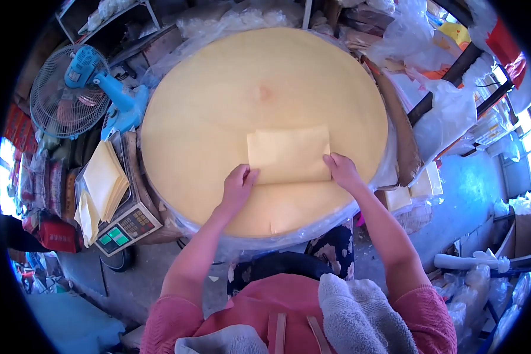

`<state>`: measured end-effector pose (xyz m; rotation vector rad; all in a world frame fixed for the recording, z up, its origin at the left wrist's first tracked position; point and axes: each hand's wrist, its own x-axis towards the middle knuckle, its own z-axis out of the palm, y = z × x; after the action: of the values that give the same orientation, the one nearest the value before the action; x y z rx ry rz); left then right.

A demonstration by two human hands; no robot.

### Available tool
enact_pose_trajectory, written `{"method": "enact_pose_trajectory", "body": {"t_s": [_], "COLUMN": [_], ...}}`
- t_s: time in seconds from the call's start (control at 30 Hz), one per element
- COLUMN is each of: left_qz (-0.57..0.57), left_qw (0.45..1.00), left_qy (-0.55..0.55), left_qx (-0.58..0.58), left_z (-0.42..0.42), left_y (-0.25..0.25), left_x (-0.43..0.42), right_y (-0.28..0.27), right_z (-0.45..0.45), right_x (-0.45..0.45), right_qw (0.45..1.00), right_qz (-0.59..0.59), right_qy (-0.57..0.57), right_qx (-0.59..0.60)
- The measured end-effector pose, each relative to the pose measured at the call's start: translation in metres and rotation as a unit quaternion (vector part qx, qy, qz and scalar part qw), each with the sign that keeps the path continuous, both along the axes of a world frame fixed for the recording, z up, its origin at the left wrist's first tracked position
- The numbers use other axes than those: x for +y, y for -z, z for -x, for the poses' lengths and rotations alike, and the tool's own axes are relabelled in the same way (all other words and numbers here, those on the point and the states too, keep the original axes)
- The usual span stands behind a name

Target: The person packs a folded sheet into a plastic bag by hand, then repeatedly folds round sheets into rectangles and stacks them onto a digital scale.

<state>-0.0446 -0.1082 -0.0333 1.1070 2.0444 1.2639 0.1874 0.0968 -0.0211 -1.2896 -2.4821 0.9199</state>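
A grey towel point(360, 312) lies over the person's pink top point(277, 304). Beyond it, the left hand point(239, 183) pinches the left edge of a folded yellow sheet point(289, 154) near its lower corner; the right hand point(343, 171) pinches the right edge. The folded sheet lies on a big round yellow sheet point(206, 112). To the left, a scale point(130, 230) bears a stack of folded sheets point(106, 180), and farther off stands a blue fan point(71, 91).

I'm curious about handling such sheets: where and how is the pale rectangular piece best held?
Probably pinch the pale rectangular piece by its left and right edges, two-handed, coming from the near side: it looks broad, fairly flat and straight-sided.
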Motion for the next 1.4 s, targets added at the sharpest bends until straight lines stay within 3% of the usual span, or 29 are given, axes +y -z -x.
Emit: {"method": "enact_pose_trajectory", "body": {"t_s": [0.1, 0.2, 0.3, 0.4, 0.5, 0.6, 0.73, 0.8, 0.9, 1.03, 1.2, 1.3, 1.4], "left_qz": [-0.138, -0.195, -0.044, 0.116, 0.173, 0.038, 0.120, 0.129, 0.151, 0.160, 0.161, 0.134, 0.142], "left_qw": [0.990, 0.970, 0.999, 0.991, 0.966, 0.899, 0.919, 0.915, 0.910, 0.897, 0.889, 0.899, 0.896], "left_qy": [-0.041, -0.025, -0.031, -0.034, -0.047, -0.023, 0.067, 0.078, 0.089, 0.087, 0.078, 0.089, 0.111], "left_qx": [0.004, 0.141, -0.002, 0.060, 0.188, 0.437, 0.370, 0.375, 0.376, 0.403, 0.421, 0.406, 0.406], "left_z": [-0.005, -0.009, -0.004, -0.008, -0.010, -0.013, -0.012, -0.012, -0.010, -0.011, -0.013, -0.013, -0.032], "left_y": [-0.004, -0.018, 0.000, -0.014, -0.012, -0.010, -0.005, -0.002, -0.001, 0.008, 0.009, 0.020, 0.024], "left_x": [0.028, 0.028, 0.026, 0.030, 0.041, 0.061, 0.085, 0.089, 0.094, 0.095, 0.098, 0.087, 0.058], "right_y": [0.006, 0.006, 0.001, 0.003, 0.003, -0.002, -0.049, -0.032, -0.018, 0.019, 0.023, 0.010, -0.018], "right_z": [0.010, 0.007, 0.012, 0.018, 0.022, 0.024, 0.042, 0.049, 0.063, 0.066, 0.065, 0.066, 0.053], "right_x": [0.008, 0.009, 0.006, 0.005, 0.004, 0.006, -0.011, -0.005, 0.007, 0.010, 0.011, 0.001, -0.028], "right_qw": [0.999, 0.995, 0.997, 0.996, 0.994, 0.992, 0.985, 0.943, 0.938, 0.933, 0.929, 0.935, 0.962], "right_qz": [0.035, 0.081, 0.050, 0.028, 0.011, 0.016, -0.041, -0.322, -0.296, -0.304, -0.312, -0.293, -0.192], "right_qy": [0.042, 0.055, 0.053, 0.063, 0.074, 0.081, 0.104, -0.030, -0.157, -0.145, -0.142, -0.141, -0.139], "right_qx": [0.001, 0.010, -0.016, -0.050, -0.076, -0.099, -0.129, -0.076, -0.086, -0.127, -0.141, -0.145, -0.134]}}
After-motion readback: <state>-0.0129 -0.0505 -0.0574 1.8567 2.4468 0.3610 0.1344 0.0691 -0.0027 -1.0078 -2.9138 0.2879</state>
